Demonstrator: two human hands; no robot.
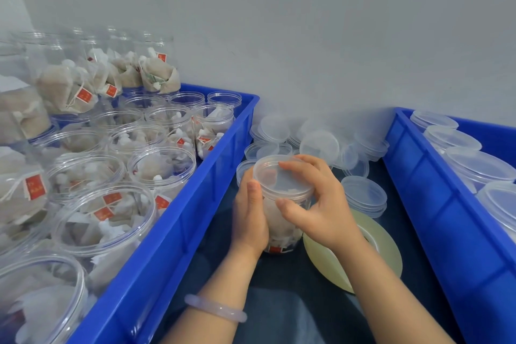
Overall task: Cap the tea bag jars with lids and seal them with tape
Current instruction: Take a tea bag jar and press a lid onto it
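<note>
Between the left blue crate [195, 204] and the right blue crate [435, 218], a tape roll [329, 262] lies just beside the upright tea bag jar [282, 226]. The left grip [250, 220] wraps the jar's side. The right grip [321, 206] clasps the lid [279, 176] on top.

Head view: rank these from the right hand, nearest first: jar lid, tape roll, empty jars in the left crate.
1. Jar lid, on the jar, gripped by the right hand.
2. Tape roll, lying flat under the right wrist.
3. Empty jars, far corner of the left crate.
</note>
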